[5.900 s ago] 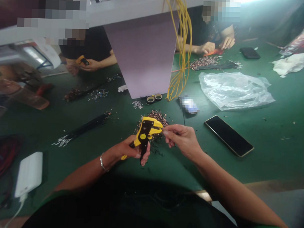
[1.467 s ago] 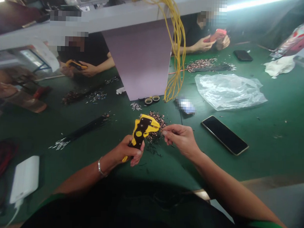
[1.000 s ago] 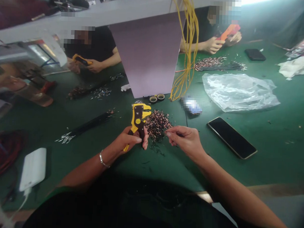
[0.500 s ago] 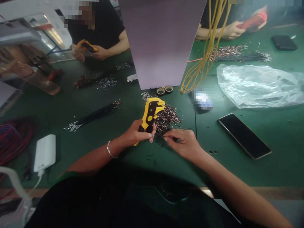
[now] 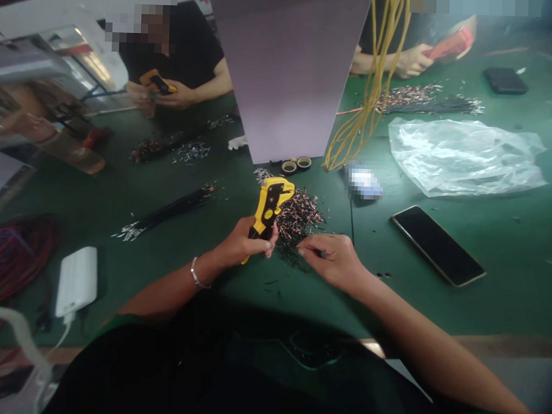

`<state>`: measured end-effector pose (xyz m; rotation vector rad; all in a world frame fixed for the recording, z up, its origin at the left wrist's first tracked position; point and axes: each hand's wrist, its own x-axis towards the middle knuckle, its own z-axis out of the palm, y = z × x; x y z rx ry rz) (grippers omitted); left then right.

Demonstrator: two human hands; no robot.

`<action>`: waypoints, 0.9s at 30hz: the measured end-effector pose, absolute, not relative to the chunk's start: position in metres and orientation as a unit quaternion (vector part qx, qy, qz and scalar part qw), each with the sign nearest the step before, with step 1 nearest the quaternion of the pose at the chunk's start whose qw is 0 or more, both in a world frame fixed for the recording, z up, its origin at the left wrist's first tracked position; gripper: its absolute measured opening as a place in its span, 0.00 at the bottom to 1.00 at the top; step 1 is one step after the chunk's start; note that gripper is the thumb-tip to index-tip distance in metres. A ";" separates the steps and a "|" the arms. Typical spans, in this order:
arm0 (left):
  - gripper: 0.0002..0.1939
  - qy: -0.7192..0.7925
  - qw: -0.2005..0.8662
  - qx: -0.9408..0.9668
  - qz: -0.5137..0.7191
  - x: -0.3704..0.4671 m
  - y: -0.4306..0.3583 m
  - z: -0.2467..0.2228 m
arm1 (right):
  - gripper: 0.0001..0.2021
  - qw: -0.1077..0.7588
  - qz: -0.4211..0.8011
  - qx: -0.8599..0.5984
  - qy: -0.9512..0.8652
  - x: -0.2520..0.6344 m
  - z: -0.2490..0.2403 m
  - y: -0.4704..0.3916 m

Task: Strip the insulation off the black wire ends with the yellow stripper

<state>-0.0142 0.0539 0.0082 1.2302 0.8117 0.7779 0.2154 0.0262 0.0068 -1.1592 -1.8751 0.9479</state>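
Observation:
My left hand (image 5: 252,239) is wrapped around the handles of a yellow and black wire stripper (image 5: 270,205), whose head points up and away from me. Just beyond and right of it lies a pile of short black wires with bare copper ends (image 5: 303,213). At the near right edge of this pile is my right hand (image 5: 331,257), thumb and forefinger pinched together. Whatever sits between those fingertips is too small to make out. A few loose black wire pieces (image 5: 271,283) lie on the table nearer to me.
A bundle of black wires (image 5: 167,212) and a white power bank (image 5: 77,281) lie left. Tape rolls (image 5: 296,165) sit by an upright panel (image 5: 289,80). Rightward are a phone (image 5: 437,246), a clear plastic bag (image 5: 465,158) and hanging yellow cables (image 5: 373,83). Co-workers' hands (image 5: 183,95) work opposite.
The view has shifted slightly, so the table things appear a little further left. My grip on the wire stripper and my right hand's pinch look the same. The co-worker's orange tool opposite has changed its pose.

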 end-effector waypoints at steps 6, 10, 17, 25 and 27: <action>0.15 0.328 0.717 0.508 0.346 -0.019 0.060 0.009 | 0.10 0.442 0.301 -0.525 -0.662 0.224 0.012 0.031; 0.17 0.268 0.754 0.505 0.322 -0.015 0.058 0.013 | 0.10 0.460 0.279 -0.538 -0.649 0.222 0.013 0.030; 0.22 0.224 0.787 0.490 0.302 -0.012 0.055 0.008 | 0.10 0.463 0.267 -0.552 -0.640 0.217 0.012 0.027; 0.21 0.262 0.753 0.548 0.255 -0.008 0.047 0.018 | 0.11 0.470 0.221 -0.535 -0.666 0.210 0.022 0.021; 0.20 0.267 0.743 0.561 0.249 -0.007 0.045 0.019 | 0.12 0.463 0.218 -0.533 -0.673 0.208 0.024 0.019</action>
